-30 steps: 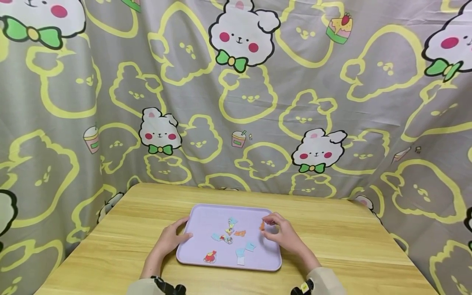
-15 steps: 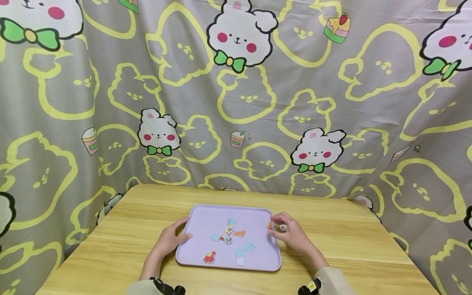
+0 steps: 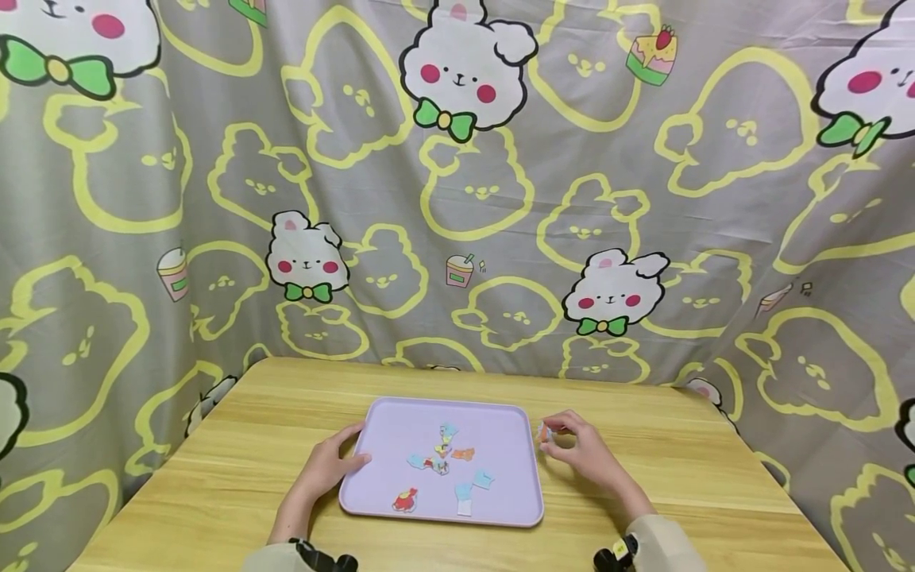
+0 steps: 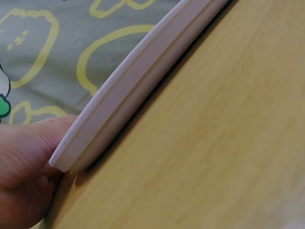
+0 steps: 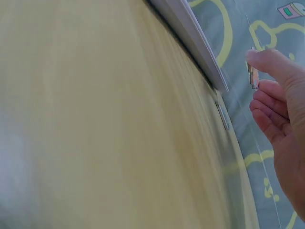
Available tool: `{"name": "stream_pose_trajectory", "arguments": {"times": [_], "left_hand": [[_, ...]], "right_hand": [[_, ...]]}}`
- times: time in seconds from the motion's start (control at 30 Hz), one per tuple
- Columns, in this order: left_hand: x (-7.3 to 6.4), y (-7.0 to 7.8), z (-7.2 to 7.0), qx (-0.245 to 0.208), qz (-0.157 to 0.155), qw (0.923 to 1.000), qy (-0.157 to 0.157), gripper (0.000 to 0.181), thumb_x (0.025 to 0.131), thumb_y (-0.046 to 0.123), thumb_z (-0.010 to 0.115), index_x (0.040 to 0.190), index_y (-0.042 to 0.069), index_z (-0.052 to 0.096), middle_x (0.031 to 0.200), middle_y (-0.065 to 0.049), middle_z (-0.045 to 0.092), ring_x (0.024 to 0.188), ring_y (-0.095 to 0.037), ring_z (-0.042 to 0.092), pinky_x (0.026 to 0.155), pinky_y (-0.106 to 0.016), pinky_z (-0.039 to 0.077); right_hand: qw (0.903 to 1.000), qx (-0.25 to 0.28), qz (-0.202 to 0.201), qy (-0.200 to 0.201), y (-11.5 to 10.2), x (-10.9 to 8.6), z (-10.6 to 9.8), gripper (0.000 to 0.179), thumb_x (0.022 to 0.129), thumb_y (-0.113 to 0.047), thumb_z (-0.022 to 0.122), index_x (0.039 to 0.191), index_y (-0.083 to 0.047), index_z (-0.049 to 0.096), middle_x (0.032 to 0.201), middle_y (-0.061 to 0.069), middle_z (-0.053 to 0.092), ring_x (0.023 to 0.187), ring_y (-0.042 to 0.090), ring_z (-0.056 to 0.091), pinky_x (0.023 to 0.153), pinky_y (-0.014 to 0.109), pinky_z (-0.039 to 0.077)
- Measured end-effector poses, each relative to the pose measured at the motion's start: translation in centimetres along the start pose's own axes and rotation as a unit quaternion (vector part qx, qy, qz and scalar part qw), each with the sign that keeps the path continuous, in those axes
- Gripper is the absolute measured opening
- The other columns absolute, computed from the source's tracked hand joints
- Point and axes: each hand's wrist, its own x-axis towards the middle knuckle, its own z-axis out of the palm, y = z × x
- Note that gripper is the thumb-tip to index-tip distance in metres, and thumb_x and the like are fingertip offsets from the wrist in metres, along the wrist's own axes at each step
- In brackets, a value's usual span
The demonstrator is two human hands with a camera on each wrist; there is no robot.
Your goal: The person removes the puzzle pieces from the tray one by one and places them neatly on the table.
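Note:
My left hand (image 3: 329, 463) grips the left side of a lilac tray (image 3: 400, 421), its thumb over the rim. The left wrist view shows the tray's outer wall (image 4: 138, 71) tight against this hand. Beyond the tray's right edge, my right hand (image 3: 582, 449) pinches a small flat jigsaw-like piece (image 3: 545, 434), orange and pale blue, between thumb and fingertips. Seen from the right wrist, the piece (image 5: 253, 76) is held edge-on above the table. In the tray lie several similar pieces: a red one (image 3: 405, 500), an orange one (image 3: 464, 454), and pale blue ones (image 3: 483, 479).
The wooden table (image 3: 286, 397) extends around the tray on every side. A thin flat piece (image 5: 222, 115) lies on the table just off the tray's right end in the right wrist view. A grey cartoon-print curtain (image 3: 500, 318) hangs behind and at both sides.
My right hand has moved right with the pinched piece, from over the tray to outside its right edge. The left hand has stayed on the tray.

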Motion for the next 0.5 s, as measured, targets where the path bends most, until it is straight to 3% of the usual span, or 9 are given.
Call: {"name": "stream_pose_trajectory", "arguments": {"times": [0.5], "left_hand": [[0.0,0.1,0.0,-0.001,-0.003,1.0,-0.001,0.06,0.089,0.018,0.071,0.143,0.002,0.049,0.146,-0.027,0.048,0.138,-0.049,0.038,0.113,-0.062,0.033]], "right_hand": [[0.9986,-0.039,0.037,0.001,1.6,-0.5,-1.8,0.042,0.08,-0.014,0.079,0.116,0.003,0.066,0.107,0.006,0.066,0.099,0.024,0.064,0.09,0.032,0.058]]}}
